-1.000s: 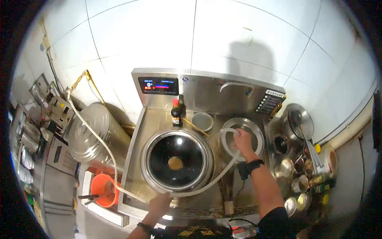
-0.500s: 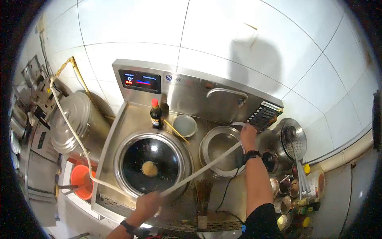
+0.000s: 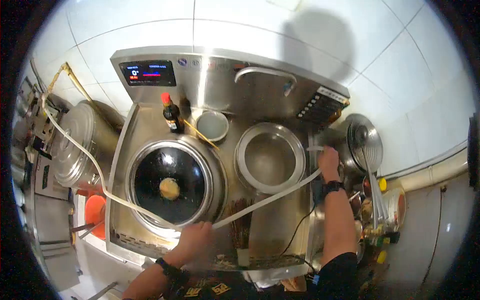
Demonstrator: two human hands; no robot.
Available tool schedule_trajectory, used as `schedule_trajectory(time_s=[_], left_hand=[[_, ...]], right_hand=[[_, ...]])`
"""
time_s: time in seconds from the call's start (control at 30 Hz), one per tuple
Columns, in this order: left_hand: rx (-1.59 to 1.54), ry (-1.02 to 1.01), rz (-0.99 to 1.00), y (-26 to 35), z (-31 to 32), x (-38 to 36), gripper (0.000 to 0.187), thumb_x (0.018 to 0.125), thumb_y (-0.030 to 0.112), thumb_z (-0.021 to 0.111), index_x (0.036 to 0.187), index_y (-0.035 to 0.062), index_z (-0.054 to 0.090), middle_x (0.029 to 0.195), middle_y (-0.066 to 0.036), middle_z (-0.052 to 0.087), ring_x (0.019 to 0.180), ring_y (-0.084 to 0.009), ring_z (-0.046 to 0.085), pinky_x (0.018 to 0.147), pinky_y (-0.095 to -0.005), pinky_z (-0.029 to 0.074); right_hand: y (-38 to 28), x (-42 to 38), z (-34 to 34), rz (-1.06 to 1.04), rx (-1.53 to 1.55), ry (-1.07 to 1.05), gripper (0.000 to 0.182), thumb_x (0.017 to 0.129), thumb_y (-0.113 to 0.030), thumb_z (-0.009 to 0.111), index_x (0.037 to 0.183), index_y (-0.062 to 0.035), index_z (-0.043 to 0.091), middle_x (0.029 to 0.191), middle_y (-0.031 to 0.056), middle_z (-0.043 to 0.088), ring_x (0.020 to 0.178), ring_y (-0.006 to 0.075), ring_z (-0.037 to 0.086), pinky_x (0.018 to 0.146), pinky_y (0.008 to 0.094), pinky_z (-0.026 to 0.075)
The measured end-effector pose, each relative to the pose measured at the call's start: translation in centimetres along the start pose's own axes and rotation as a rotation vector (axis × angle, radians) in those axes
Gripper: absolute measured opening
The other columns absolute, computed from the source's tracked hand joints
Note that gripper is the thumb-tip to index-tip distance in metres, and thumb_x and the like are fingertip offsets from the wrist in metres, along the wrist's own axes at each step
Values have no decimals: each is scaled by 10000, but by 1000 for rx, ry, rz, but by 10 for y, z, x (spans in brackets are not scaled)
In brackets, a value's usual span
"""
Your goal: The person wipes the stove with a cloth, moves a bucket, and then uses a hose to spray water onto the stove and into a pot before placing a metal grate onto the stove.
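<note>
A long pale hose (image 3: pixel 270 202) runs from the pipe at the left, past the front of the glass-lidded pan, to both hands. My left hand (image 3: pixel 197 237) is closed round it just in front of the lid (image 3: pixel 172 167). Further along, my right hand (image 3: pixel 328 162) grips the hose close to its free end, which points left above the counter's right side. A round steel basin (image 3: pixel 270 187) sits between the hands, behind the hose. Under the hose lies a dark bristle brush (image 3: pixel 241 217) with a pale handle.
Behind the lid stand a red-capped dark bottle (image 3: pixel 172 115) and a small bowl (image 3: pixel 212 126), with a yellow stick (image 3: pixel 201 135) beside them. A tap (image 3: pixel 265 72) juts from the back panel. Tall pot (image 3: pixel 75 140) and orange bucket (image 3: pixel 95 215) are left; ladles (image 3: pixel 372 185) and jars are right.
My right hand has moved from the basin's edge to the counter's right side, carrying the hose end with it. My left hand keeps its grip, and the view has shifted.
</note>
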State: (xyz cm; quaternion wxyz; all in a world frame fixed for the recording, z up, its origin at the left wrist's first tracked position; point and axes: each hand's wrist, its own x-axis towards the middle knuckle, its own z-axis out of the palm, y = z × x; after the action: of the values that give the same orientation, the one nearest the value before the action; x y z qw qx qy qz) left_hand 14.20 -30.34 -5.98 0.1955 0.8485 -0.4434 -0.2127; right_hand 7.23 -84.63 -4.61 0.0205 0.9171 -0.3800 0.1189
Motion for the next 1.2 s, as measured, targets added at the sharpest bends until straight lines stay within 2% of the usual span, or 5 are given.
schedule_trajectory(time_s=[0.2, 0.27, 0.4, 0.63, 1.2], left_hand=[[68, 38, 128, -3, 40, -7, 397, 764, 181, 640, 1112, 13, 545, 934, -147, 580, 916, -328, 586, 774, -451, 466], [126, -61, 112, 4, 45, -6, 477, 752, 163, 639, 1184, -4, 528, 1023, -170, 569, 995, -334, 564, 838, -453, 451], [199, 86, 348, 26, 61, -5, 544, 770, 101, 599, 1300, 38, 498, 1375, -245, 434, 1335, -386, 380, 1111, -505, 306], [332, -183, 1075, 43, 138, 7, 479, 809, 287, 596, 1257, 118, 588, 1376, -136, 487, 1351, -325, 378, 1168, -491, 215], [736, -18, 665, 21, 101, 136, 481, 842, 256, 538, 1285, 69, 546, 1357, -146, 502, 1313, -327, 427, 1147, -468, 265]], right_hand=[[34, -52, 0, -146, 39, -145, 146, 709, -130, 618, 708, -2, 689, 812, 215, 658, 794, 390, 648, 732, 470, 532], [40, -64, -4, -234, -187, -357, 178, 748, -114, 597, 828, -6, 713, 827, 221, 669, 827, 402, 652, 792, 467, 535], [49, -105, -22, -341, -254, -503, 208, 773, -128, 592, 893, -29, 731, 863, 223, 679, 859, 398, 659, 800, 452, 545], [27, -140, -68, 22, -11, -852, 224, 804, -191, 614, 932, -54, 738, 827, 183, 702, 758, 316, 699, 727, 413, 554], [49, -190, -24, 59, 522, -903, 297, 860, -195, 624, 1089, -20, 696, 753, 127, 703, 559, 200, 660, 571, 371, 555]])
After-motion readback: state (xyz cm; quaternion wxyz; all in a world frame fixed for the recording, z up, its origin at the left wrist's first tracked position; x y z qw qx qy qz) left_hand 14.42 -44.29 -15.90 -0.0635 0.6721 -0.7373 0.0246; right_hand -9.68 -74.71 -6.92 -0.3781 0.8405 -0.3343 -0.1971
